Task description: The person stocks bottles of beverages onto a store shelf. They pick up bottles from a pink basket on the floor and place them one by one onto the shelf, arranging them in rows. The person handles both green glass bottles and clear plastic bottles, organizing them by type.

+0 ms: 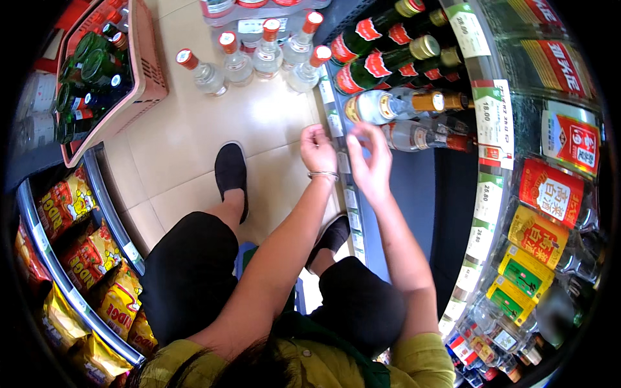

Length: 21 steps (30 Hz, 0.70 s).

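Loosely curled over the shelf's front edge, my left hand (318, 149) has a bangle (323, 174) at the wrist and nothing visible in it. My right hand (372, 162) is at the bottom shelf (405, 203), thumb and fingers apart. Closest to it lies a clear glass bottle (405, 136) with a red cap. Beyond that are a clear bottle with a gold cap (371, 106) and green bottles with red labels (361, 77). Several clear bottles with red caps (267, 58) stand upright on the tiled floor (189, 126) ahead of my hands.
A pink plastic basket (145, 92) of green bottles stands at the upper left. Snack bags (92, 257) fill the left shelves. A price-tag rail (485, 203) runs along the upper right shelf, below boxed and bottled liquor (553, 194). Shrink-wrapped packs (252, 9) sit at the far end.
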{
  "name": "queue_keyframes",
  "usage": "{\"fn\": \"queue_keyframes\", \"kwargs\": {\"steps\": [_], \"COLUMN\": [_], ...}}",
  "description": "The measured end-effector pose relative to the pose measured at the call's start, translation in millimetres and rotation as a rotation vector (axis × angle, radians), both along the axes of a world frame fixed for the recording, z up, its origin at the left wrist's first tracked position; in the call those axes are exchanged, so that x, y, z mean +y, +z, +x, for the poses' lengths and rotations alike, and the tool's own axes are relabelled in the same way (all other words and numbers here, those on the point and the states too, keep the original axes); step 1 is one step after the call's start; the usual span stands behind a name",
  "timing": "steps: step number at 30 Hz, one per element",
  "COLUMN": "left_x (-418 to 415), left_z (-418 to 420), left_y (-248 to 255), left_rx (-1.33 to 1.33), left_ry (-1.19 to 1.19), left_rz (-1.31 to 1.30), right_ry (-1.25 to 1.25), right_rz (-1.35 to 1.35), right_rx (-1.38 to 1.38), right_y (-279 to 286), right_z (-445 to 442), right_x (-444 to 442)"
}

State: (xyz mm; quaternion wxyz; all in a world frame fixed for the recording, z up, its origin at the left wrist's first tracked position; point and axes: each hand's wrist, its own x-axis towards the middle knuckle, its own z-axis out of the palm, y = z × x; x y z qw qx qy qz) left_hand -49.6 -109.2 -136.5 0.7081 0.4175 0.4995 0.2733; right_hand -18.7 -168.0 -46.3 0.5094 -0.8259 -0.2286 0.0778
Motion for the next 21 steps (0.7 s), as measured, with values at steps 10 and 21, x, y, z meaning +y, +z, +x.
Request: {"fn": "queue_keyframes", "kwargs": {"steps": [10, 21], "left_x": [70.4, 90.7], "left_z": [-15.3, -36.7], "left_y": [-27.2, -35.3], "left_rx": [0.096, 0.199], "left_ry": [0.253, 0.233], "left_rz": [-0.059, -0.027], "right_ry": [0.067, 0.138], "right_rz": [0.161, -0.308], "right_rx": [0.262, -0.198], "right_y": [-55.7, -37.6], "right_z": [84.2, 60.4], "right_x": [137.7, 141.5]}}
